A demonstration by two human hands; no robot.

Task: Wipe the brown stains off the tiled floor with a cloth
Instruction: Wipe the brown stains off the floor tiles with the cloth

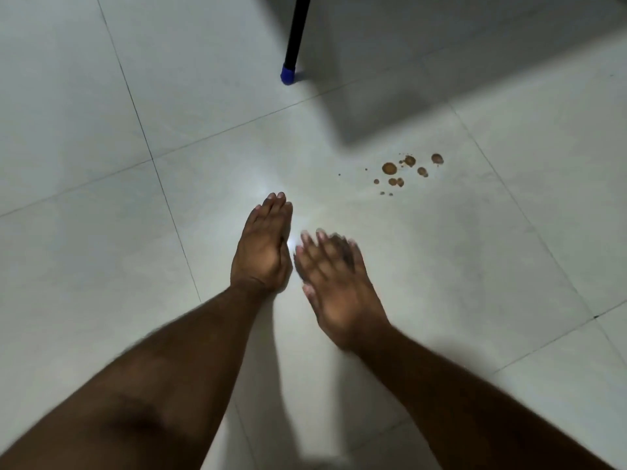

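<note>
Stains (403, 171), brown, lie as a loose cluster of round drops and small specks on the pale tiled floor (101, 130), all on one tile, untouched and unsmeared. Taking the stains as landmark: both hands hang nearer the camera and to their left, well apart from them. Left hand (263, 245) has fingers straight and together, holding nothing. Right hand (334, 283), the closer of the two to the stains, has fingers spread and relaxed, also holding nothing; it is motion-blurred, so fingertip detail is hard to read. Whether either hand touches the floor cannot be told.

No cloth is in view, so wiping is judged not yet begun; the empty, extended hands probably show a start pose before the cloth is fetched.

Beyond the stains, farther from the camera, a black furniture leg (294, 35) with a blue foot cap (287, 75) stands on the tiles; its top is cut off by the frame. A broad dark shadow falls just beyond the stains; what casts it is out of view.
</note>
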